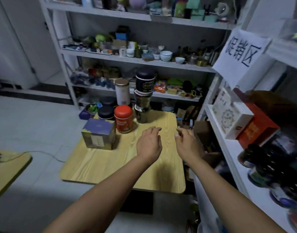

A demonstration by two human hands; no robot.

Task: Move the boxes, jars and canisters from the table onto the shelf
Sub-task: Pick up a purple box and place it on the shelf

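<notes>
left hand (149,142), right hand (186,142) spread, empty; dark canister stack (144,84) just beyond: rigid, probably light, tippy; clasp base and top

Wooden table (102,165), purple box (99,135), red canister (123,119), black jars (106,112), stacked dark tins (143,98)

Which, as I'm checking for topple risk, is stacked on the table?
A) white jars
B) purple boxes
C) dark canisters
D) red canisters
C: the dark canisters rise in one column at the far edge of the table, while the red canister and the box each stand single.
</notes>
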